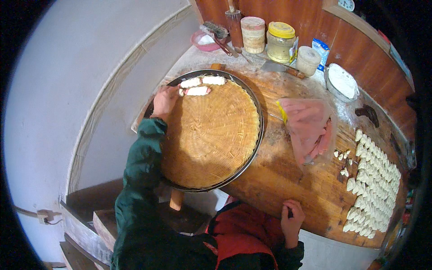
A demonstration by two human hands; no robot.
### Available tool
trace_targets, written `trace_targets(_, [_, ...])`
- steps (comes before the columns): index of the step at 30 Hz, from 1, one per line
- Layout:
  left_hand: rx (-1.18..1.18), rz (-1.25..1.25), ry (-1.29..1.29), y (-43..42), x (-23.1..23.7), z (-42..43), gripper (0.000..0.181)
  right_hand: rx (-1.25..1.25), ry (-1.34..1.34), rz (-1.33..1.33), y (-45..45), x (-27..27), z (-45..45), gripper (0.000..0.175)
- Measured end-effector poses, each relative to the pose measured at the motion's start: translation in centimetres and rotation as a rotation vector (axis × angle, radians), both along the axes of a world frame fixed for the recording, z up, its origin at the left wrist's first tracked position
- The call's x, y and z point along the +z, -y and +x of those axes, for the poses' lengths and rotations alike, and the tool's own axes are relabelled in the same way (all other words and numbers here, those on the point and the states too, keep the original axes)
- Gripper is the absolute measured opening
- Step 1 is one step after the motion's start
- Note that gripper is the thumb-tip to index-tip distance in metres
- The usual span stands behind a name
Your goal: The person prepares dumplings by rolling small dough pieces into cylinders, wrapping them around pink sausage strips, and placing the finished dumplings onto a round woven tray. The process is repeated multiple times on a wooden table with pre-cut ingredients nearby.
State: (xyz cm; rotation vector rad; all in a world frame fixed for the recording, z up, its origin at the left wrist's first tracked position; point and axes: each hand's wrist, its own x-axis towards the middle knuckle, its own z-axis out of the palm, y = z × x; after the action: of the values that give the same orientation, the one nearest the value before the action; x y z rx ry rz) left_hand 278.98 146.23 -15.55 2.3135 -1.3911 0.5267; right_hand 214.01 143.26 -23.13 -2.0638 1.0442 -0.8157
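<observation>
My left hand is at the upper left rim of a round woven wicker tray, which sits in a dark-rimmed round pan. A small pale end of a dough-wrapped sausage roll sticks out at its fingertips; the rest is hidden by the hand. Beside it on the wicker lie three more dough-wrapped sausage rolls, with pink ends showing. My right hand rests at the front edge of the wooden table, fingers loosely curled, a gap inside the thumb, nothing visible in it.
A plastic bag of pink sausages lies right of the tray. Rows of small dough pieces cover the table's right end. Behind stand a yellow-lidded jar, a cleaver, a bowl of flour and a brush.
</observation>
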Motion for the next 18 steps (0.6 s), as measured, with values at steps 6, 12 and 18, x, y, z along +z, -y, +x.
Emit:
trace_targets(6, [-0.088,0.007,-0.39,-1.1,0.6,0.0,0.029,0.006,0.04,0.007,-0.2,0.1,0.2,0.011])
trace_targets(12, [-0.269,0.03,-0.442,-0.5,5.7,-6.1,0.054,0.055,0.046,0.096,0.1,0.5,-1.1,0.015])
trace_targets(18, [-0.559,0.308,-0.252,-6.1,16.0,-26.6,0.048,-0.139,-0.184,0.013,5.6,4.9,-8.3,0.016])
